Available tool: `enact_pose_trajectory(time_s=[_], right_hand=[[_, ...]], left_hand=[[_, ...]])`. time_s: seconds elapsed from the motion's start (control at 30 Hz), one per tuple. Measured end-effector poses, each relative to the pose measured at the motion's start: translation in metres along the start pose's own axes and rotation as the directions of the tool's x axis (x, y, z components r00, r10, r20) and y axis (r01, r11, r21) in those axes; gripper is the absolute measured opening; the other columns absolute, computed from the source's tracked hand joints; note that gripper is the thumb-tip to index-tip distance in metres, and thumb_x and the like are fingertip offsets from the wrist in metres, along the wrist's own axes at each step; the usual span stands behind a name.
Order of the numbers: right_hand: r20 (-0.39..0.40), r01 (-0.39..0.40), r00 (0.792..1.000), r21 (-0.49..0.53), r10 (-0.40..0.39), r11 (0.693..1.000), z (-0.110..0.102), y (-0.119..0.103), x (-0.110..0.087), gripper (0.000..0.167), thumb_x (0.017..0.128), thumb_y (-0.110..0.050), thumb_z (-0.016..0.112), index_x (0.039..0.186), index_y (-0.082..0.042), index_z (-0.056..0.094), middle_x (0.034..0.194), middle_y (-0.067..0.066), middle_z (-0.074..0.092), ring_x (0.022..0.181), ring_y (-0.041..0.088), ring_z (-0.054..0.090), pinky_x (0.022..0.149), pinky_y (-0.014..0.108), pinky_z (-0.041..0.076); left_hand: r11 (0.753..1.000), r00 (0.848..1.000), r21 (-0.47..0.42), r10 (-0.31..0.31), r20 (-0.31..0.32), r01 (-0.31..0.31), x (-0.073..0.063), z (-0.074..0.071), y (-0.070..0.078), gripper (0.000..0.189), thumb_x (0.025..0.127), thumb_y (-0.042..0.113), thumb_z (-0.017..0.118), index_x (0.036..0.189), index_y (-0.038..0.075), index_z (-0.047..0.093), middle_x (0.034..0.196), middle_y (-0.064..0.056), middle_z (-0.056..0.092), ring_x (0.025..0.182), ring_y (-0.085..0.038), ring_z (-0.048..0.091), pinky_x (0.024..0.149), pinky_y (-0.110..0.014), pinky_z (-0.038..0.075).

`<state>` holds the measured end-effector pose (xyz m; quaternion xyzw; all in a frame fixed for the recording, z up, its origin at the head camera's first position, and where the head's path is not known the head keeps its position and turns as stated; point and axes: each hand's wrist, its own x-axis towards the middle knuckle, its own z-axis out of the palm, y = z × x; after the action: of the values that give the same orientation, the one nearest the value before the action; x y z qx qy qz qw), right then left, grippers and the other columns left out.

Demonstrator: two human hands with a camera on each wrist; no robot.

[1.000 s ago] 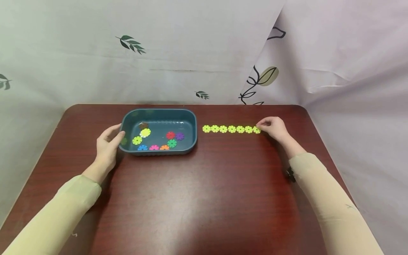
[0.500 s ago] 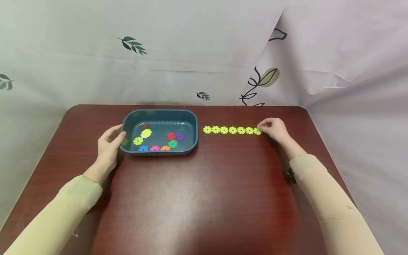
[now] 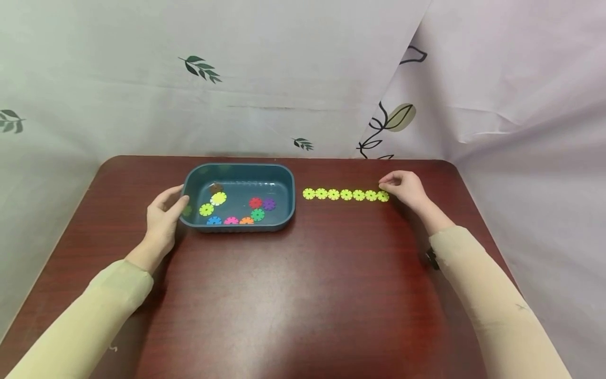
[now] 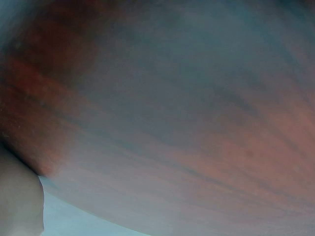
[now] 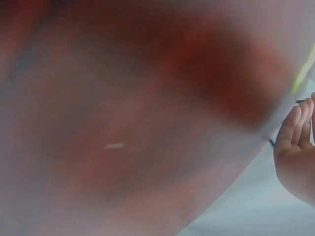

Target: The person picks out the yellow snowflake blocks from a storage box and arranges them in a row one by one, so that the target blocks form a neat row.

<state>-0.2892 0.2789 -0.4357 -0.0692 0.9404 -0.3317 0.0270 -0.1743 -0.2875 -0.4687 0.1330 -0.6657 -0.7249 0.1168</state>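
My left hand [image 3: 163, 218] grips the left end of a dark teal plastic tray [image 3: 290, 210], thumb at the rim and fingers along the outer wall. Inside lie several notched flower-shaped discs, among them a red disc [image 3: 255, 202], a purple disc [image 3: 269, 204] and a green disc [image 3: 258, 215]. Right of the tray, a straight row of yellow-green flower discs [image 3: 346, 195] lies edge to edge on the table. Over the row's right end hovers my right hand [image 3: 406, 188], fingers loosely bent and nothing seen between them, just beyond the last disc [image 3: 383, 196].
The dark red wooden table [image 3: 284, 295] has rounded back corners. Behind it hangs a pale cloth [image 3: 265, 68] with leaf prints, continuing along both sides. In the left wrist view, mostly blurred tabletop shows; the right wrist view catches the fingers [image 5: 295, 128] at its edge.
My right hand's fingertips have lifted off the last disc and shifted slightly up and left, so the whole disc shows. The left hand keeps its hold on the tray.
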Motion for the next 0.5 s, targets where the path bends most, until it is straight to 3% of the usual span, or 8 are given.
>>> enact_pose_trajectory(time_s=[0.27, 0.5], right_hand=[[-0.012, 0.061, 0.998, 0.048, -0.061, 0.997, 0.005, -0.032, 0.014, 0.014, 0.096, -0.013, 0.077, 0.104, -0.003, 0.08, 0.097, 0.012, 0.08, 0.076, 0.0, 0.064, 0.076, 0.02, 0.048], [0.028, 0.092, 0.995, 0.079, -0.094, 0.993, 0.016, -0.072, 0.021, 0.018, 0.099, -0.015, 0.075, 0.112, -0.002, 0.079, 0.108, 0.019, 0.079, 0.094, 0.022, 0.072, 0.086, 0.029, 0.052]], left_hand=[[1.0, 1.0, -0.005, -0.006, -0.004, 0.006, 0.001, 0.001, 0.0, 0.025, 0.102, 0.005, 0.069, 0.121, 0.019, 0.074, 0.107, 0.017, 0.072, 0.103, 0.001, 0.063, 0.082, -0.008, 0.053], [1.0, 1.0, -0.011, -0.01, -0.015, 0.01, 0.001, 0.0, 0.0, 0.027, 0.101, 0.004, 0.07, 0.124, 0.016, 0.074, 0.107, 0.017, 0.072, 0.101, 0.002, 0.065, 0.08, -0.008, 0.054]])
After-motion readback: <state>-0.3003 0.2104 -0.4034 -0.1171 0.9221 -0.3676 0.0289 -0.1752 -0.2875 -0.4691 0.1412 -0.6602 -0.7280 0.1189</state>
